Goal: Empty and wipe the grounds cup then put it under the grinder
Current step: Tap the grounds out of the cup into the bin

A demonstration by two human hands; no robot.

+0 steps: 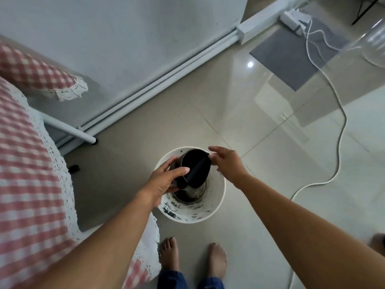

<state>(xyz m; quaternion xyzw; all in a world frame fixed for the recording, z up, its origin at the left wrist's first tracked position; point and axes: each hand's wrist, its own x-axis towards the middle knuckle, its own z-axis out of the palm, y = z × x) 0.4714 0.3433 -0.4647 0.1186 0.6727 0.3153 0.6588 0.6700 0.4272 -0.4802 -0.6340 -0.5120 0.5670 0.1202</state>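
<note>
Left hand [166, 180] has its fingers wrapped round the grounds cup [195, 170], held right over the white bin [220, 197], I guess so the grounds drop inside. Right hand [226, 161] is at the cup's 3 o'clock rim with fingers loosely spread. Can't tell if they're pinching it.

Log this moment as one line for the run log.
step: empty grounds cup | left hand grips it over white bin | right hand at its far rim, grip unclear | mouth faces camera

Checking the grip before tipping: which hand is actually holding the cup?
The left hand: its thumb and fingers wrap the side of the dark cup above the white bin. The right hand only reaches the cup's far rim with straight fingers.
</note>
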